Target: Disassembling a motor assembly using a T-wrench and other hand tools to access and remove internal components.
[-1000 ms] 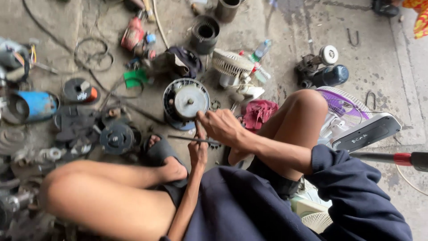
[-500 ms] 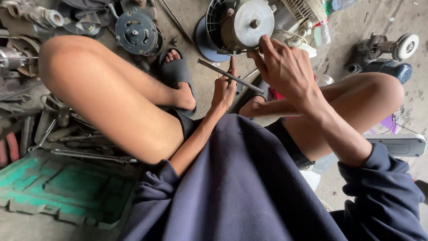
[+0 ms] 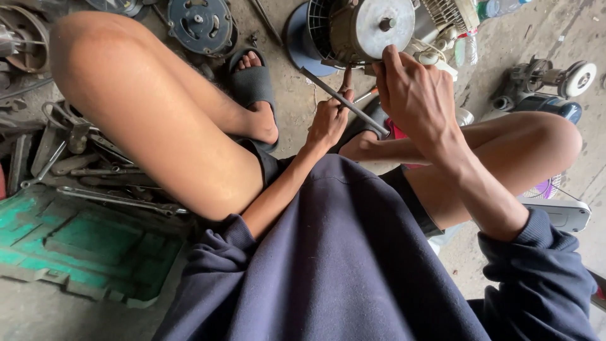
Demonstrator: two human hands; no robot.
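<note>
A clear plastic bottle (image 3: 468, 47) with a pale label band lies on the concrete floor (image 3: 297, 107) near the top edge, just right of the fan motor (image 3: 366, 28); a green moulded tray (image 3: 82, 243) sits at the floor's lower left. The right hand (image 3: 413, 95) reaches forward from a dark blue sleeve, wrist bent down, its fingers curled against the motor's grey round face at its lower rim. The left hand (image 3: 328, 120) comes up between the bare knees, fist closed narrowly around a thin metal rod (image 3: 344, 101). The rod's long axis runs diagonally, its upper end pointing to the upper left below the motor, its lower end toward the right foot. Whether the right hand pinches anything small is hard to tell. A black sandal (image 3: 252, 82) rests left of the rod.
</note>
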